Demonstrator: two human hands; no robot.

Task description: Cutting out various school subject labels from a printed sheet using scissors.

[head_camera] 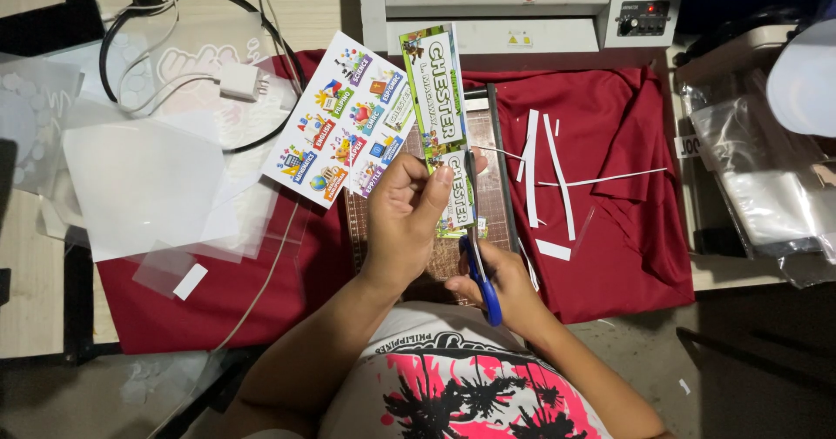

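Red cloth, laminator behind, paper trimmer, white offcuts, cables

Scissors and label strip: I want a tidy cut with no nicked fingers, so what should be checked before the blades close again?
1. Left hand grips the printed label strip firmly: ok.
2. Right hand holds the blue-handled scissors: ok.
3. Blades run along the strip's right edge: ok.
4. Left fingertips away from the blades: not ok, they sit right beside them.
5. Blade on the trim line: cannot tell.
6. Sticker sheet away from the blades: ok.
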